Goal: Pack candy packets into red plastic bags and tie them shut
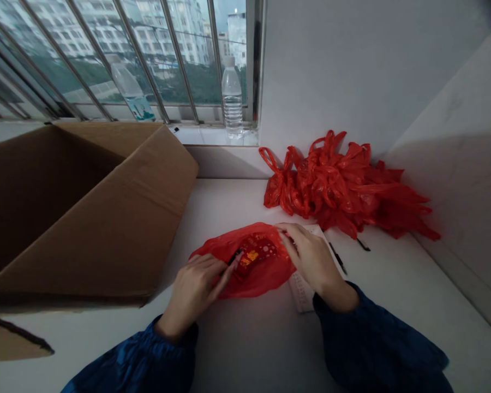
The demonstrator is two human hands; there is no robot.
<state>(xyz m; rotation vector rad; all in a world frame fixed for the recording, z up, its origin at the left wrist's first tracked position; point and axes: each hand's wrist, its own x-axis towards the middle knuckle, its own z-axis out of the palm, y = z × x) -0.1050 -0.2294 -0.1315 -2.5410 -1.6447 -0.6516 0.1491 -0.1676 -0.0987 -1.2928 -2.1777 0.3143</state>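
A red plastic bag (pixel 265 288) lies spread on the white table in front of me, its mouth held apart by both hands. In it are dark red items (pixel 254 255) with yellow and pale printing; their exact kind is hard to make out. My left hand (pixel 198 288) grips the bag's left rim, thumb stretched along the opening beside a small black thing. The right rim is between the thumb and fingers of my right hand (pixel 311 259). Partly under the bag and my right wrist lies a notebook (pixel 301 293) with printed pages.
A large open cardboard box (pixel 147 218) stands at the left. Several red plastic bags (pixel 335 185) are heaped at the back right. A black pen (pixel 337 258) and a small black object (pixel 363 245) lie nearby. Two bottles, one upright (pixel 232 103) and one leaning (pixel 131 90), stand by the barred window.
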